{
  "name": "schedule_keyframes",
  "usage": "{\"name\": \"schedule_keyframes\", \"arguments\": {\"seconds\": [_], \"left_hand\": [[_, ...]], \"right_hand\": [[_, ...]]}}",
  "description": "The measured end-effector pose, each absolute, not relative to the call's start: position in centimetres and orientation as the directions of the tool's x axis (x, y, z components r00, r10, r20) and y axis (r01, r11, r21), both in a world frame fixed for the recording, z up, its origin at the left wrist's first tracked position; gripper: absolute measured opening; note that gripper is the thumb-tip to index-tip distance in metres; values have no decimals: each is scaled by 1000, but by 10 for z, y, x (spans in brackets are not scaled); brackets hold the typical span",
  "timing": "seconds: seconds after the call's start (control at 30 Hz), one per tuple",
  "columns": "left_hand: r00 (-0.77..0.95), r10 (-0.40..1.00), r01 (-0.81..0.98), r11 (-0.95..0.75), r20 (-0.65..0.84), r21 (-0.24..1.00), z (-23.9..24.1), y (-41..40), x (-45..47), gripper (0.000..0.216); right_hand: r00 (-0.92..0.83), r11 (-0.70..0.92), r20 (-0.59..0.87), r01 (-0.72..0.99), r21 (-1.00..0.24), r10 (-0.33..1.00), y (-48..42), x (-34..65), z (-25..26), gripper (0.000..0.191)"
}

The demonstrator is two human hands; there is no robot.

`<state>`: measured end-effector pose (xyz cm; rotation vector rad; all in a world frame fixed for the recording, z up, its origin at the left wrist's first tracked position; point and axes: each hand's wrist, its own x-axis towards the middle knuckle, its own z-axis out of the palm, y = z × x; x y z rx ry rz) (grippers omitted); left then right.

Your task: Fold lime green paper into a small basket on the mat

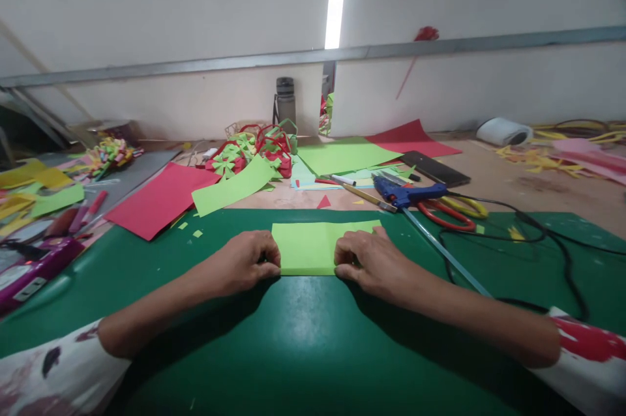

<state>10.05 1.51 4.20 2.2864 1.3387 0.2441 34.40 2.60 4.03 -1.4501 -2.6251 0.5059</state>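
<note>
As the centre-frame green paper (307,248) is looking light and creasable, left hand (252,258) and right hand (368,257), both curled closed, are pinching its lower edge, probably best hold.

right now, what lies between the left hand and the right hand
In the head view, a lime-green rectangular paper sheet spans from the left hand to the right hand, over the smooth green mat.

I see a white left sleeve (73,370) blotched mauve and near-black, a white right sleeve (589,356) with big red patch, both ending well short of bare left hand (252,258) and right hand (369,258).
</note>
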Motion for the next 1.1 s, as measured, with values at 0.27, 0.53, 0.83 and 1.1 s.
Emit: {"name": "schedule_keyframes", "arguments": {"seconds": [0.27, 0.53, 0.83, 1.1], "left_hand": [[430, 902, 790, -357, -37, 498, 29, 9, 103, 14], [466, 883, 806, -393, -64, 442, 31, 6, 95, 15], [458, 887, 840, -407, -66, 359, 31, 6, 99, 18], [429, 892, 895, -400, -140, 195, 37, 4, 108, 22]], "right_hand": [[-536, 488, -95, 818, -305, 839, 24, 342, 41, 18], [-527, 491, -86, 831, -261, 846, 26, 341, 38, 22], [-543, 509, -66, 818, -268, 837, 30, 342, 34, 23], [-545, 514, -72, 821, -248, 836, 28, 343, 35, 23]]}}
